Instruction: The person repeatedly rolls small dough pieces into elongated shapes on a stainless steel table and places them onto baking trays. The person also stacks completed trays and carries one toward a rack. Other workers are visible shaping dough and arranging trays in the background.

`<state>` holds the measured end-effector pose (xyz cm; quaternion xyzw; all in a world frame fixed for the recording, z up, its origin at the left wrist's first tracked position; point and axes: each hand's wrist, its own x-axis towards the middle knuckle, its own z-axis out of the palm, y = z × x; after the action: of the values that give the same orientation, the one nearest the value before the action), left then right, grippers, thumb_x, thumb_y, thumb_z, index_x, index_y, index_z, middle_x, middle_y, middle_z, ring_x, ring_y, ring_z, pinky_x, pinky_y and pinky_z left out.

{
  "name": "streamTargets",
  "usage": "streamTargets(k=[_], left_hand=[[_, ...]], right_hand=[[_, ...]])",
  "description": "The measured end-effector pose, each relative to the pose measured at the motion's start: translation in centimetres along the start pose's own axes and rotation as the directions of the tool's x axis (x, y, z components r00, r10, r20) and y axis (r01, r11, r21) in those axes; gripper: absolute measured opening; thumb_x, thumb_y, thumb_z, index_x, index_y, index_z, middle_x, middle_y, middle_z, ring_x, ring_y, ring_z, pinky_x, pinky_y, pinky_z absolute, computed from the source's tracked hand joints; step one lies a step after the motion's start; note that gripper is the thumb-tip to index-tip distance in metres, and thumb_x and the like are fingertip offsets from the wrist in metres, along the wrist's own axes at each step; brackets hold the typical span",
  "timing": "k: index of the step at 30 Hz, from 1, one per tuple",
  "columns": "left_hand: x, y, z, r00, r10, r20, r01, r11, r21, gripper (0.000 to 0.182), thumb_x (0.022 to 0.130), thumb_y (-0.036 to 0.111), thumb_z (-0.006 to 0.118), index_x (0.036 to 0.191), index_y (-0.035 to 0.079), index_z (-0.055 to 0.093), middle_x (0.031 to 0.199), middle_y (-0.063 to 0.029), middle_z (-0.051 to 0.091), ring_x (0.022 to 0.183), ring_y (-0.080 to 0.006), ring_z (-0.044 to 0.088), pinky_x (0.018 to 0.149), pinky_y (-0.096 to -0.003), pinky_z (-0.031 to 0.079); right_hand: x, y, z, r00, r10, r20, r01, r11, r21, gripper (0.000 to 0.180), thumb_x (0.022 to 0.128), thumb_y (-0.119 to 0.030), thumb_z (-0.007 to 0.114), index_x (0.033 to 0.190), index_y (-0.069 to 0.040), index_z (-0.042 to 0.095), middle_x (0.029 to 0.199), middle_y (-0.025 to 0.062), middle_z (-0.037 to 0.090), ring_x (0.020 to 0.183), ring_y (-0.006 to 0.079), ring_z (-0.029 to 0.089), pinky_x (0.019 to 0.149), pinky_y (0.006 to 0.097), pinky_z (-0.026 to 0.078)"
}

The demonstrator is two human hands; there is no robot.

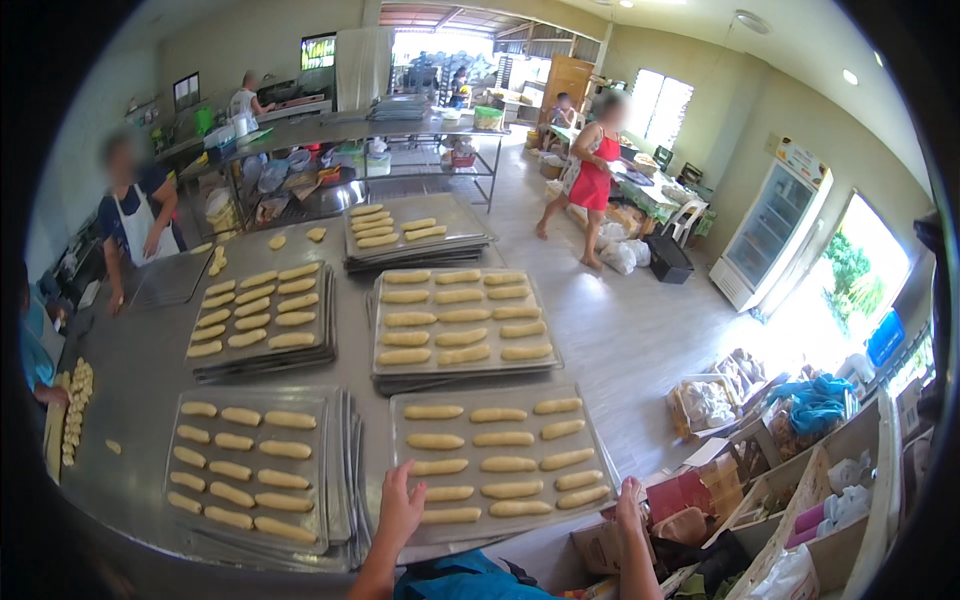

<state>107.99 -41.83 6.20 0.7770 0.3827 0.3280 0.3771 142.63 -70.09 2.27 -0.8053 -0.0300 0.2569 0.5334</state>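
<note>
Right before me, a metal baking tray carries rows of pale, raw dough sticks. My left hand is over the tray's left side, thumb and fingers apart, close to the ends of the nearest sticks. At the right edge of the same tray is my right hand, fingers pointing up; whether it touches the rim cannot be made out. To the left lies a stack of trays, its top one also lined with dough sticks. Beyond stands another loaded tray.
The steel table holds more stacked trays and small dough pieces. A co-worker in a white apron stands at the far left; another's hand is nearer. Shelves with boxes and bags are close on my right.
</note>
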Motion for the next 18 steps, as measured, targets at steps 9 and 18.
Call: streamTargets(k=[9,18], left_hand=[[11.3,7.6,6.7,0.974,0.188,0.125,-0.193,0.981,0.029,0.036,0.089,0.008,0.063,0.125,0.003,0.058,0.127,-0.0219,0.054,0.119,-0.0404,0.051,0.102,-0.0443,0.043],[10.6,13.1,15.6,0.991,0.060,0.123,-0.053,0.997,-0.065,0.032,0.089,0.008,0.063,0.121,0.003,0.061,0.123,-0.0204,0.057,0.114,-0.0385,0.057,0.098,-0.0422,0.046]], right_hand=[[-1.2,-5.9,-4.3,0.977,-0.013,0.214,0.121,0.859,-0.498,0.061,0.104,-0.049,0.035,0.152,-0.012,0.031,0.120,0.0265,0.064,0.104,0.0353,0.067,0.092,0.0411,0.050],[13.8,-5.6,-7.5,0.877,-0.129,0.463,0.300,0.900,-0.316,0.050,0.105,-0.040,0.043,0.141,-0.006,0.047,0.104,0.0174,0.069,0.088,0.0220,0.068,0.081,0.0349,0.054]])
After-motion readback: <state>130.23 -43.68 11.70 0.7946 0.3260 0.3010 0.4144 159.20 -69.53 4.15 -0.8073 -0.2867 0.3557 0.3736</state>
